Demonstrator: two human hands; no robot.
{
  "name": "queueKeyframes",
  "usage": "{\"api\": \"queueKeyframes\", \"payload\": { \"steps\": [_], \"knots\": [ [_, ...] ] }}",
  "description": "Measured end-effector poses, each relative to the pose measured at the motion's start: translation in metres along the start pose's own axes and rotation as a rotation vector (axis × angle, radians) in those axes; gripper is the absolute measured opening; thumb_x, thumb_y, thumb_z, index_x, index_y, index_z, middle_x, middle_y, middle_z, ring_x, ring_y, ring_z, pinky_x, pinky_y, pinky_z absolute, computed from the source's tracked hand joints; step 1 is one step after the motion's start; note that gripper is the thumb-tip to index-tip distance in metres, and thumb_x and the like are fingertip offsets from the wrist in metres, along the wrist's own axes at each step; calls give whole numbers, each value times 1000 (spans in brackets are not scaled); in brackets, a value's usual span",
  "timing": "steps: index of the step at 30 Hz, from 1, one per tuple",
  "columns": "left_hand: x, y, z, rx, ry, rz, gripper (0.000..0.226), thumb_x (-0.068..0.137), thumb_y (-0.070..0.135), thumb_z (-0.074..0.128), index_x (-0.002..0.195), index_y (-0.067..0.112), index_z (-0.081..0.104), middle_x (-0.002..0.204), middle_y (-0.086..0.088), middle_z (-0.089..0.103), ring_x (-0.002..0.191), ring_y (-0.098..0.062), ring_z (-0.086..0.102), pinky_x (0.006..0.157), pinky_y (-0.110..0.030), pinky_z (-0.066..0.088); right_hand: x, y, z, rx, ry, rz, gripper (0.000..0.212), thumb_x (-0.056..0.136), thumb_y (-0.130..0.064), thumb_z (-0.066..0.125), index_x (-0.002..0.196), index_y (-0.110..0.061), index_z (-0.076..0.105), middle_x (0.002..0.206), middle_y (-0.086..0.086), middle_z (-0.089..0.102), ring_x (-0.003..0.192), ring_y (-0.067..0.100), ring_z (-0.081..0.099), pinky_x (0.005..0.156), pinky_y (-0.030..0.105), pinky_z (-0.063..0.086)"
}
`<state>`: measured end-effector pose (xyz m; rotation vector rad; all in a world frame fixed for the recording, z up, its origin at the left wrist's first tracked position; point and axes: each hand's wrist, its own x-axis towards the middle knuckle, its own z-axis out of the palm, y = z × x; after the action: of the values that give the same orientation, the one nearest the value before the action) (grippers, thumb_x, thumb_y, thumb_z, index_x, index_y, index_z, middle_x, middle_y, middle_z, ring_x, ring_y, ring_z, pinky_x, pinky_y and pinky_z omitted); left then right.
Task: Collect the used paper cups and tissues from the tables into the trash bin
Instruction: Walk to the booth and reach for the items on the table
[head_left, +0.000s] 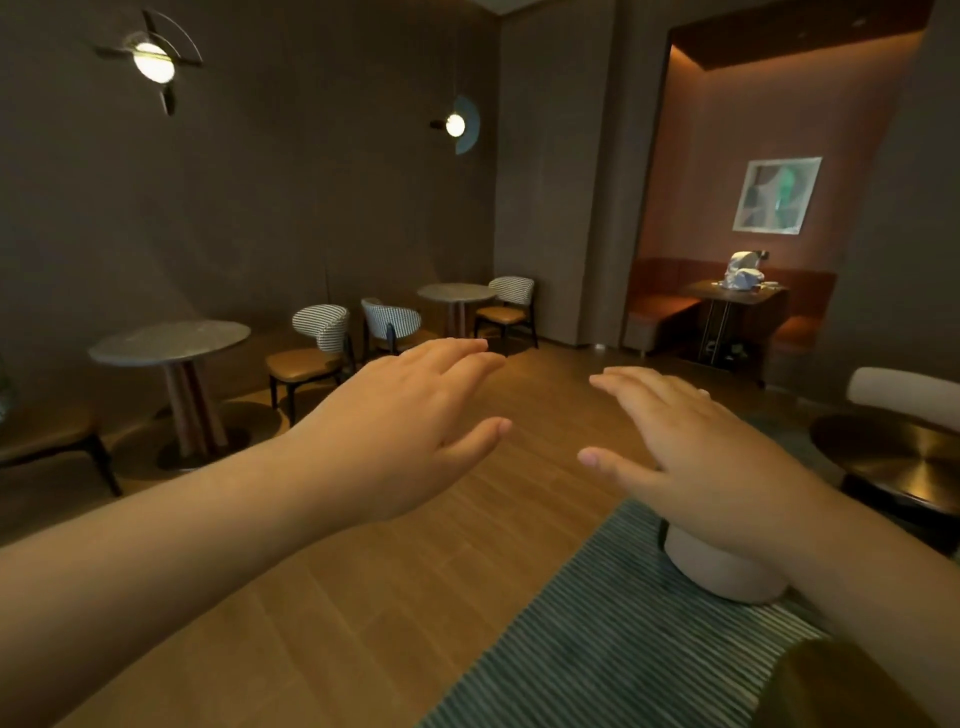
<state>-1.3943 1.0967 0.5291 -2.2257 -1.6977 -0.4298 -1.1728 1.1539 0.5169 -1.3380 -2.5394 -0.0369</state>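
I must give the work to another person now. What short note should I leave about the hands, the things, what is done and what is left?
Hands: left hand and right hand are open, hold nothing and hover above the floor.
Things: a white crumpled pile lies on the booth table, far back right. It is too far to tell cups from tissues. No trash bin is clearly in view.
Done: nothing visibly collected.
Left: probably walk to that table, check the pile, find the bin.

Striped teal-and-white rug (613, 639) on tan wood floor (363, 597); black-and-white striped chair backs (320, 325) over tan seats (304, 362); grey walls (260, 208).
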Motion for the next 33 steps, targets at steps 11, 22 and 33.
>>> {"api": "queueKeyframes", "payload": {
  "steps": [11,22,33],
  "knots": [
    [269,-154,138,-78,-29,101,61,93,56,35,147,33,20,155,13,19,137,-5,26,107,-23,30,274,97,57,-59,-48,106,73,87,-62,38,148,-35,8,155,-16,10,141,3,10,116,33,19],
    [528,-208,296,-115,-110,133,66,92,55,39,149,32,15,156,11,15,141,-7,19,111,-26,24,476,298,115,-93,-26,209,75,86,-64,34,149,-32,8,155,-13,11,141,5,10,112,28,15],
    [768,-247,402,-79,-149,116,66,92,56,36,149,33,13,156,12,14,141,-5,17,111,-23,19,689,490,165,16,-23,219,74,88,-61,38,149,-30,9,156,-11,10,142,7,9,112,28,15]
  ]
}}
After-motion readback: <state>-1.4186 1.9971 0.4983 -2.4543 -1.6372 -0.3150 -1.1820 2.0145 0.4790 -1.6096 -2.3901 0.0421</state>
